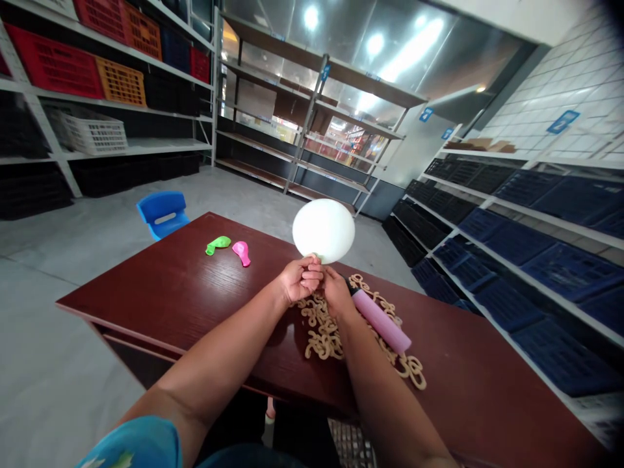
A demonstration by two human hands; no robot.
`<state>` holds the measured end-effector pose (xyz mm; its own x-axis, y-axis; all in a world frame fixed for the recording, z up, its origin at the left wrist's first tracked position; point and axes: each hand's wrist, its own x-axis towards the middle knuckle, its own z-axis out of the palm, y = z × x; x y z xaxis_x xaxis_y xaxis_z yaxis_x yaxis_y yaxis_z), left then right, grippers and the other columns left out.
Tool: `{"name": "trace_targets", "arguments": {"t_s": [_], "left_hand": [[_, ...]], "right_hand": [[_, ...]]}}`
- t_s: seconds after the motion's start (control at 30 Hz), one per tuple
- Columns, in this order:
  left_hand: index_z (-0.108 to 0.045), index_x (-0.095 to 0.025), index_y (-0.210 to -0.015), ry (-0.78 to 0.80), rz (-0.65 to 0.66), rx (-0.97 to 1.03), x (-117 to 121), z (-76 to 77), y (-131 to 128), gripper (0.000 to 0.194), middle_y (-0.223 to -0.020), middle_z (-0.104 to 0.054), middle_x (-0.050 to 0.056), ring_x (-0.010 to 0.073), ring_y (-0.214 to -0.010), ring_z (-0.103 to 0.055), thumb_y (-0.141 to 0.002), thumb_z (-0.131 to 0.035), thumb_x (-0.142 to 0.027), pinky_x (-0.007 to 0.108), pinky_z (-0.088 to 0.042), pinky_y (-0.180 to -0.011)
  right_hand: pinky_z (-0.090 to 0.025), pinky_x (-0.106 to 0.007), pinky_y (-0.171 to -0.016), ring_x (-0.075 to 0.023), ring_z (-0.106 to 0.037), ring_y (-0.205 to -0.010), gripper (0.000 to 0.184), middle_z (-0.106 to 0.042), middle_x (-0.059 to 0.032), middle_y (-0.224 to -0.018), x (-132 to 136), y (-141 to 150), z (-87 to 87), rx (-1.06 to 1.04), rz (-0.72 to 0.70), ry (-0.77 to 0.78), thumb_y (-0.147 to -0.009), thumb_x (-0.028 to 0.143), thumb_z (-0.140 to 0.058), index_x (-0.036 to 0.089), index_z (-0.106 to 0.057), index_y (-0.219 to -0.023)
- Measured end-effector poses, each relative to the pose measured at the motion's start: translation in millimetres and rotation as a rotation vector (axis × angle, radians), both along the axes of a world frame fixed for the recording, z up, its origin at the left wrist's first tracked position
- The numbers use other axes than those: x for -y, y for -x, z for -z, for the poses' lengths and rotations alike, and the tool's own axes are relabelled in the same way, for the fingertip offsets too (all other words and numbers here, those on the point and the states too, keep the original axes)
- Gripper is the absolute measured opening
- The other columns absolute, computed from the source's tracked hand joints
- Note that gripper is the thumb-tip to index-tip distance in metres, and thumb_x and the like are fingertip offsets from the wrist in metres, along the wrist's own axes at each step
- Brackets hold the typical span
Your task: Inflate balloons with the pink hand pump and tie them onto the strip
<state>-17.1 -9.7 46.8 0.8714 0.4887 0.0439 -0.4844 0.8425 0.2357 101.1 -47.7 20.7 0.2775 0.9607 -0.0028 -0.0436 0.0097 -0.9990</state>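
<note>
An inflated white balloon [324, 229] stands above the far edge of the table, its neck end down. My left hand [303, 278] is closed around the neck, thumb and fingers pinched just under the round part. Close against it, my right hand [336, 289] has its fingers pinched at the lower end of the neck, which the hands mostly hide. Beneath and beside the hands lies a beige openwork mat of loops [324, 341]. A pink cylinder with a black end [383, 322] rests on that mat, right of my right wrist.
On the dark red table [160, 292] lie a flat green balloon [218, 245] and a flat pink balloon [241, 253]. A blue chair [163, 211] stands beyond the left corner. Shelves with crates [550, 195] line the right, and a tall rack [302, 149] stands behind.
</note>
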Motion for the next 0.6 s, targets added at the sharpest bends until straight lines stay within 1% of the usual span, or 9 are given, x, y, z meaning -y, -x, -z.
{"name": "trace_targets", "arguments": {"t_s": [0.07, 0.13, 0.2, 0.3, 0.37, 0.43, 0.47, 0.53, 0.6], "left_hand": [[-0.038, -0.014, -0.069, 0.020, 0.052, 0.016, 4, -1.2, 0, 0.015, -0.055, -0.029, -0.005, -0.0001, -0.034, -0.027, -0.083, -0.040, -0.010, 0.010, -0.014, -0.030], [-0.038, -0.014, -0.070, 0.039, 0.079, 0.015, 8, -2.2, 0, 0.015, -0.055, -0.029, -0.006, 0.0005, -0.034, -0.027, -0.084, -0.040, -0.012, 0.010, -0.014, -0.030], [-0.038, -0.015, -0.071, 0.042, 0.099, 0.017, 11, -3.0, -1, 0.014, -0.054, -0.028, -0.006, 0.0010, -0.033, -0.028, -0.085, -0.041, -0.014, 0.010, -0.014, -0.029], [-0.038, -0.014, -0.071, 0.030, 0.136, 0.010, 13, -4.0, -2, 0.014, -0.055, -0.030, -0.006, 0.0007, -0.034, -0.029, -0.084, -0.042, -0.013, 0.010, -0.015, -0.029], [-0.039, -0.014, -0.071, 0.017, 0.122, -0.017, 11, -3.9, -2, 0.014, -0.056, -0.031, -0.006, 0.0002, -0.034, -0.029, -0.084, -0.041, -0.012, 0.010, -0.015, -0.030], [-0.040, -0.014, -0.071, -0.009, 0.062, -0.095, 7, -2.9, -3, 0.013, -0.055, -0.031, -0.006, 0.0001, -0.034, -0.027, -0.084, -0.041, -0.011, 0.010, -0.014, -0.030], [-0.040, -0.014, -0.071, -0.036, 0.019, -0.156, 5, -2.0, -3, 0.013, -0.054, -0.030, -0.006, 0.0001, -0.033, -0.025, -0.083, -0.040, -0.011, 0.010, -0.013, -0.030], [-0.041, -0.014, -0.069, -0.137, -0.097, -0.326, 1, 1.2, -5, 0.012, -0.051, -0.028, -0.007, 0.0003, -0.032, -0.020, -0.081, -0.042, -0.010, 0.011, -0.010, -0.031], [-0.043, -0.014, -0.067, -0.273, -0.259, -0.558, -2, 6.3, -8, 0.012, -0.049, -0.028, -0.008, 0.0011, -0.032, -0.017, -0.079, -0.045, -0.015, 0.014, -0.008, -0.032]], "right_hand": [[-0.047, -0.023, -0.053, -0.0135, -0.060, -0.070, 0.030, -0.065, -0.0014, -0.086, -1, 5, 4.7, -0.105, -0.076, -0.098, -0.072, 0.037, -0.057, 0.022, -0.060, -0.097], [-0.051, -0.026, -0.067, -0.0160, -0.059, -0.088, 0.033, -0.063, -0.0021, -0.102, 0, 10, 6.5, -0.192, -0.154, -0.181, -0.072, 0.033, -0.056, 0.023, -0.059, -0.103], [-0.050, -0.028, -0.075, -0.0172, -0.057, -0.096, 0.036, -0.061, -0.0027, -0.106, 1, 11, 8.0, -0.228, -0.220, -0.208, -0.072, 0.031, -0.056, 0.023, -0.058, -0.106], [-0.048, -0.029, -0.080, -0.0163, -0.056, -0.098, 0.037, -0.061, -0.0022, -0.105, 1, 6, 12.2, -0.187, -0.216, -0.224, -0.070, 0.032, -0.058, 0.024, -0.058, -0.107], [-0.048, -0.026, -0.077, -0.0148, -0.057, -0.091, 0.035, -0.063, -0.0016, -0.101, 1, 1, 15.1, -0.127, -0.156, -0.218, -0.069, 0.033, -0.061, 0.023, -0.060, -0.103], [-0.048, -0.024, -0.063, -0.0128, -0.058, -0.072, 0.032, -0.064, -0.0009, -0.086, 0, -3, 16.0, -0.063, -0.068, -0.167, -0.069, 0.038, -0.061, 0.021, -0.062, -0.096], [-0.046, -0.023, -0.054, -0.0112, -0.055, -0.061, 0.031, -0.063, 0.0001, -0.076, 1, -5, 15.5, -0.028, -0.023, -0.137, -0.069, 0.041, -0.061, 0.020, -0.062, -0.091], [-0.036, -0.020, -0.041, -0.0078, -0.045, -0.045, 0.030, -0.056, 0.0032, -0.057, 2, -7, 12.9, 0.046, 0.061, -0.099, -0.068, 0.045, -0.060, 0.018, -0.061, -0.080], [-0.031, -0.020, -0.038, -0.0066, -0.040, -0.041, 0.029, -0.050, 0.0046, -0.052, 4, -7, 9.6, 0.112, 0.079, -0.097, -0.067, 0.045, -0.060, 0.017, -0.059, -0.073]]}}
